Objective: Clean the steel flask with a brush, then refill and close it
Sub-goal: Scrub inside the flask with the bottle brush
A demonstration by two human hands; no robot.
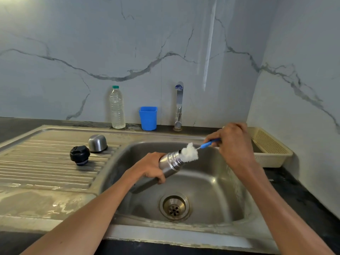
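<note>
My left hand (150,167) grips the steel flask (170,163) around its body and holds it tilted over the sink basin (211,183), mouth pointing up and right. My right hand (232,142) pinches the blue handle of a bottle brush (190,152). The brush's white fluffy head sits at the flask's open mouth, mostly outside it. The flask's black stopper (79,155) and its steel cup lid (97,143) stand on the ribbed drainboard (36,162) to the left.
A clear water bottle with a green cap (116,107), a blue plastic cup (148,118) and the tap (178,105) stand along the back wall. A beige plastic basket (270,148) lies on the dark counter right of the sink. The drain (174,206) is open.
</note>
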